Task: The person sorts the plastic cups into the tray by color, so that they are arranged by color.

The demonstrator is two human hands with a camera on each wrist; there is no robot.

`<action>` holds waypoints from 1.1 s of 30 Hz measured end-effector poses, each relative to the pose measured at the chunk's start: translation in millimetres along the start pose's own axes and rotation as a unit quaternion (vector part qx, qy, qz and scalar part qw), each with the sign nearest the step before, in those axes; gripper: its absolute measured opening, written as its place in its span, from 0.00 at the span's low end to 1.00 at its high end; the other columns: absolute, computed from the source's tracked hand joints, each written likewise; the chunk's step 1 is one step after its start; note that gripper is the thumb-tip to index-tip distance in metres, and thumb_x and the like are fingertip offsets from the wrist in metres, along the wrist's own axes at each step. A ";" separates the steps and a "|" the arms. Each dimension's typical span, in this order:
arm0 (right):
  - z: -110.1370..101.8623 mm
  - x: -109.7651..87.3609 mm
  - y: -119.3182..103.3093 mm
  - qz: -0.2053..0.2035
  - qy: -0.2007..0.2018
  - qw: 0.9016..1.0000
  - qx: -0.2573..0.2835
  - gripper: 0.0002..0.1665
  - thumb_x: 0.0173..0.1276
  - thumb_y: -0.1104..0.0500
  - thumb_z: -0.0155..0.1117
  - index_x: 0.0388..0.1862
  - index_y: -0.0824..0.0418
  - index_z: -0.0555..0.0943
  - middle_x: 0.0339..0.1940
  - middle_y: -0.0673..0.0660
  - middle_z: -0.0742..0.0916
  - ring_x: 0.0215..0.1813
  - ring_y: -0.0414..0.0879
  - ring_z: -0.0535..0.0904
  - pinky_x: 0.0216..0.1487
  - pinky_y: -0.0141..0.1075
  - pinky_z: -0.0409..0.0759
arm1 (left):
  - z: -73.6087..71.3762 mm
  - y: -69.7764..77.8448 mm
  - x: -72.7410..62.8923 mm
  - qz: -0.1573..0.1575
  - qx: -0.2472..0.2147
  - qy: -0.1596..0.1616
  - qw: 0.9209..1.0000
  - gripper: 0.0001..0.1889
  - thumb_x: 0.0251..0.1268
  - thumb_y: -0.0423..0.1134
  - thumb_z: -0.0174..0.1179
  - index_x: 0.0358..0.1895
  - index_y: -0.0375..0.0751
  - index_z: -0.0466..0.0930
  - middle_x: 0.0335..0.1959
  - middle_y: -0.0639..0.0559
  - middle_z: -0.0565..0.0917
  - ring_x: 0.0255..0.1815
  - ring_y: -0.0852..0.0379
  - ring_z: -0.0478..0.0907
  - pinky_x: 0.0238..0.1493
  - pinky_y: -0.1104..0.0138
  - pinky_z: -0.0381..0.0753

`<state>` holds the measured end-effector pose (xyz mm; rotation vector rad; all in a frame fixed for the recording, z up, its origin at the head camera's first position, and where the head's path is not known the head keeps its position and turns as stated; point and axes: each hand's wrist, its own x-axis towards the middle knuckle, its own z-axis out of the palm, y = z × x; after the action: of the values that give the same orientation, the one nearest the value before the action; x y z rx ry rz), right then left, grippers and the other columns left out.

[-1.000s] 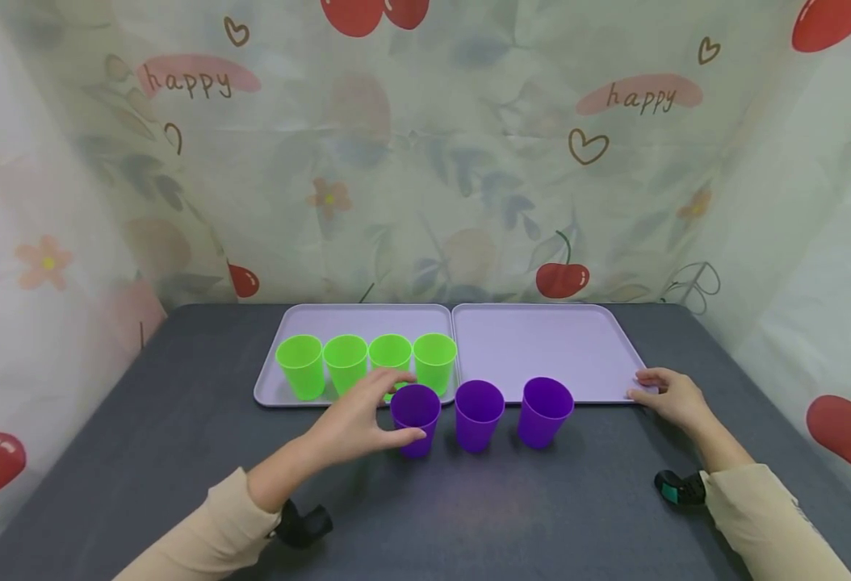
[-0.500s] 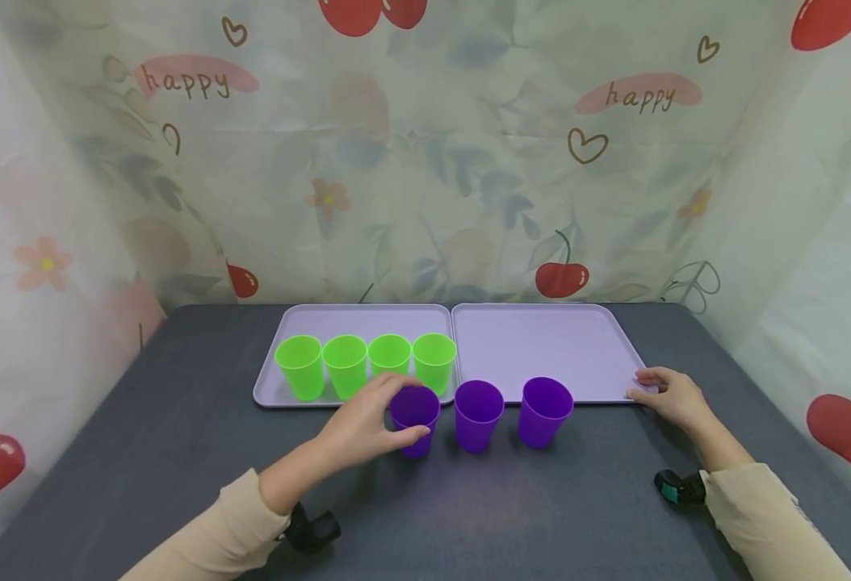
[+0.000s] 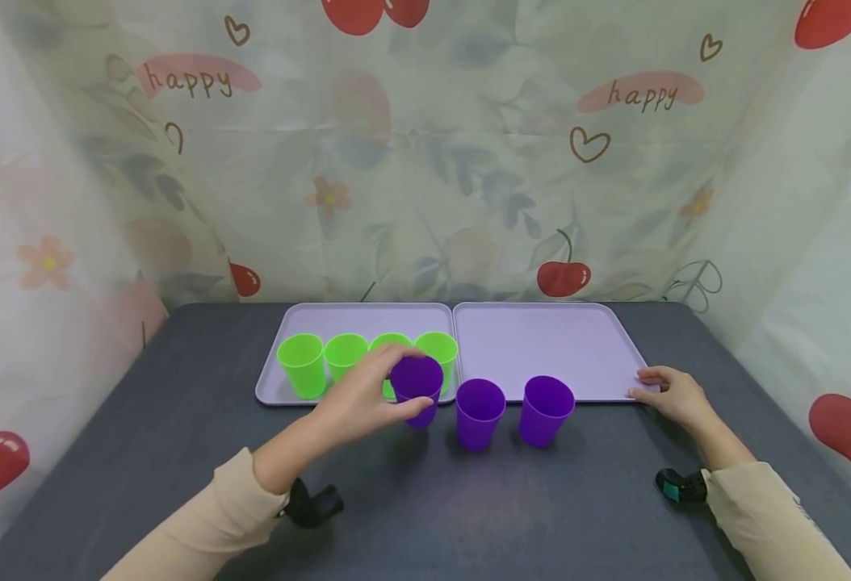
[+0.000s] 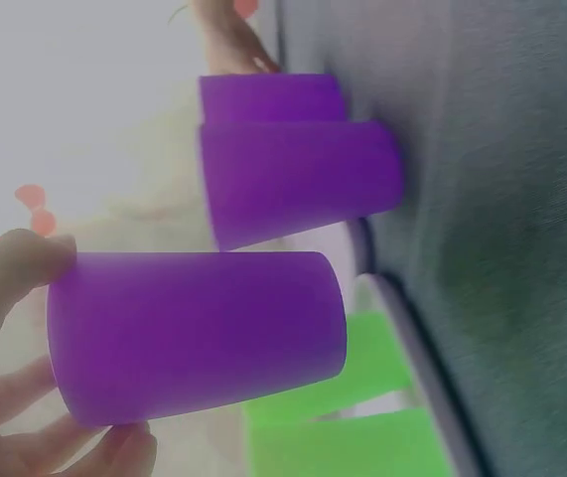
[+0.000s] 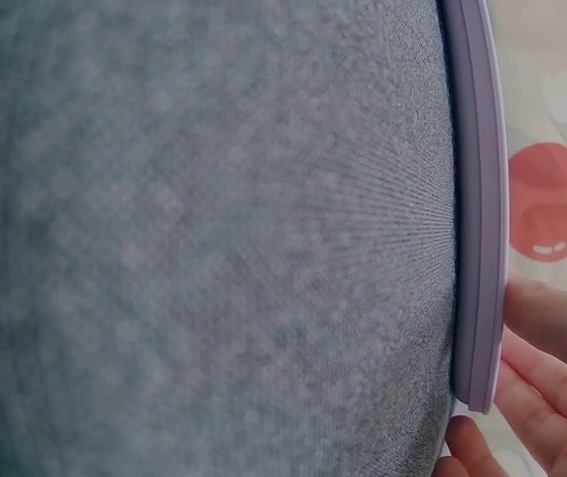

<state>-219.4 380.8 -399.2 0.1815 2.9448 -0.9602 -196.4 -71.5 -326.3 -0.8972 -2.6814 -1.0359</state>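
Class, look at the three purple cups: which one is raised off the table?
The leftmost purple cup: the left hand holds it above the table. The middle cup and the rightmost cup both stand upright on it.

L fingers (image 4: 129, 452) grip purp. cup (image 4: 199, 338) w/ grn cups (image 4: 377, 358) partly behind.

The tabletop (image 3: 484, 516) is dark grey, with rounded far corners. Along its far edge a left tray (image 3: 367, 318) and a right tray (image 3: 549, 347), both lilac, lie flat, side by side, facing ends meeting or nearly so. Nearer, before the right tray, a purple cup (image 3: 479, 421) and a second cup (image 3: 544, 418) stand upright, slightly apart
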 end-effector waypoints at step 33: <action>-0.6 -0.4 0.5 -0.005 0.001 1.000 0.001 0.34 0.64 0.51 0.62 0.57 0.76 0.69 0.57 0.76 0.75 0.56 0.69 0.70 0.53 0.57 0.72 | -29.7 27.2 65.2 0.018 -0.025 0.044 0.999 0.28 0.53 0.48 0.67 0.57 0.44 0.73 0.55 0.49 0.77 0.50 0.54 0.77 0.52 0.62 0.80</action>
<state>-219.0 381.6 -398.9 0.1693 2.9499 -0.9642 -236.5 -43.3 -267.4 -0.8837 -2.5683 -1.1134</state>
